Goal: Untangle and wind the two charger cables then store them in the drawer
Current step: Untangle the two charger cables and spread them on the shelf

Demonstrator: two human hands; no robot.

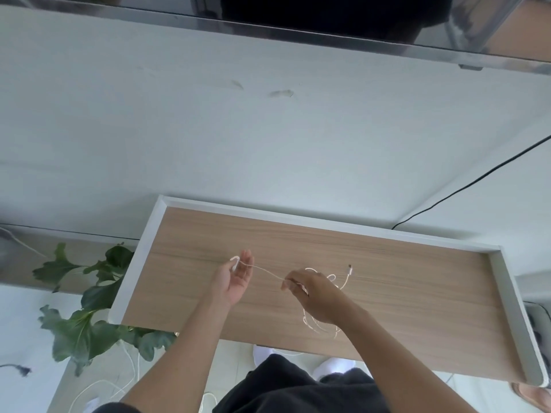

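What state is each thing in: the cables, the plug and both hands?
Cables: tangled, not wound; heap lies on desk, one strand stretched between the hands.
Plug: free, lying on desk.
Left hand: pinches the strand's end, fingers nearly straight.
Right hand: pinches the strand, above the heap.
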